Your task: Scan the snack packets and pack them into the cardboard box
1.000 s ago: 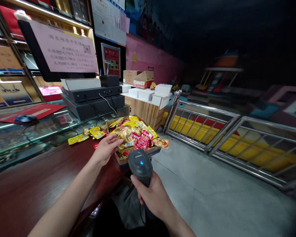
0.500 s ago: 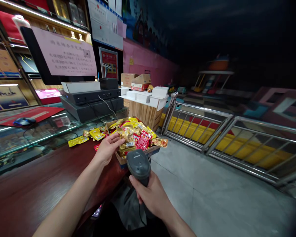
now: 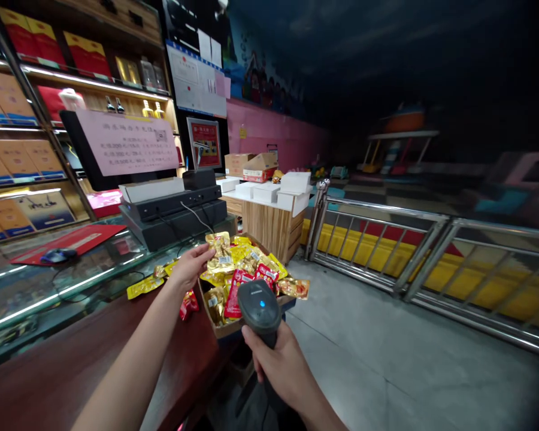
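Note:
My left hand [image 3: 191,266] pinches a gold snack packet [image 3: 220,251] by its edge, over the left side of an open cardboard box [image 3: 224,329]. A white barcode label shows on that packet. Wrapped around the handle of a dark grey barcode scanner [image 3: 259,305] is my right hand [image 3: 276,359]; a blue light glows on the scanner's top. The scanner's head is in front of the box and hides part of it. Inside the box lie gold, yellow and red packets [image 3: 236,293]. Several more packets, among them a yellow packet [image 3: 144,287], lie on the counter to the left.
The dark red wooden counter [image 3: 130,359] adjoins a glass counter [image 3: 94,278] holding a mouse [image 3: 59,255] and a monitor [image 3: 130,143] with a pink paper sign. A metal railing [image 3: 377,239] stands right across the grey floor. White boxes [image 3: 265,191] sit on a wooden cabinet behind.
My left hand has lifted the gold packet up and left, away from the pile. The scanner's light has turned blue. The view has tilted upward, and a red packet beneath shows more fully.

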The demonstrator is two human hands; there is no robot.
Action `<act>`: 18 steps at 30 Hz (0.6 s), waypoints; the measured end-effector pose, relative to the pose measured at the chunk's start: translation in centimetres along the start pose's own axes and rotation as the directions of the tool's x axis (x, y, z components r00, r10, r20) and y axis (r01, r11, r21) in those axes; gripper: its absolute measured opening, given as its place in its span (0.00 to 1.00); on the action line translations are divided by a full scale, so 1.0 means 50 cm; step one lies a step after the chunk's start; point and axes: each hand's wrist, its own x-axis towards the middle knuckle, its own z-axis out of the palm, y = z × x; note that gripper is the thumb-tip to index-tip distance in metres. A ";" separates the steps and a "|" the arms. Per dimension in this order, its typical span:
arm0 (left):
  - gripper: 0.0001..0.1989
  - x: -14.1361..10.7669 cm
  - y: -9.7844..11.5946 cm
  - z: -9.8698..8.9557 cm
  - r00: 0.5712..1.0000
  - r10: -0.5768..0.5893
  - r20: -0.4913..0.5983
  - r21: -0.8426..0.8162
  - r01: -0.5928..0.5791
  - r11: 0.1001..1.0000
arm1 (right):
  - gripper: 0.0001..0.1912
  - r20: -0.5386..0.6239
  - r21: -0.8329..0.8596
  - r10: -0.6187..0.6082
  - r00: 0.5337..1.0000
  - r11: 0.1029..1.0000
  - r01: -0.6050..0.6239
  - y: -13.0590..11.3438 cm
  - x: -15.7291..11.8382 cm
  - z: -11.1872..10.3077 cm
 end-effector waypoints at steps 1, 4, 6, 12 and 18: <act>0.30 0.014 0.003 0.016 1.000 0.006 0.001 0.032 -0.006 0.999 | 0.26 0.010 0.009 0.004 1.000 1.000 -0.004 -0.002 0.007 -0.004; 0.30 0.056 0.009 0.055 0.999 0.030 0.030 0.128 -0.034 0.991 | 0.29 0.014 0.023 0.025 1.000 0.999 -0.025 -0.001 0.025 -0.019; 0.28 0.079 0.008 0.071 0.997 0.060 0.058 0.220 -0.071 0.973 | 0.31 0.007 0.029 0.048 0.999 0.998 -0.048 0.008 0.036 -0.031; 0.17 0.109 -0.005 0.056 0.955 0.290 0.069 0.690 -0.255 0.678 | 0.31 0.003 0.009 0.051 0.999 0.999 -0.051 0.037 0.058 -0.057; 0.15 0.079 0.005 -0.045 0.934 0.358 -0.007 0.796 -0.211 0.567 | 0.32 0.031 0.037 0.040 0.999 0.998 -0.041 0.043 0.056 -0.027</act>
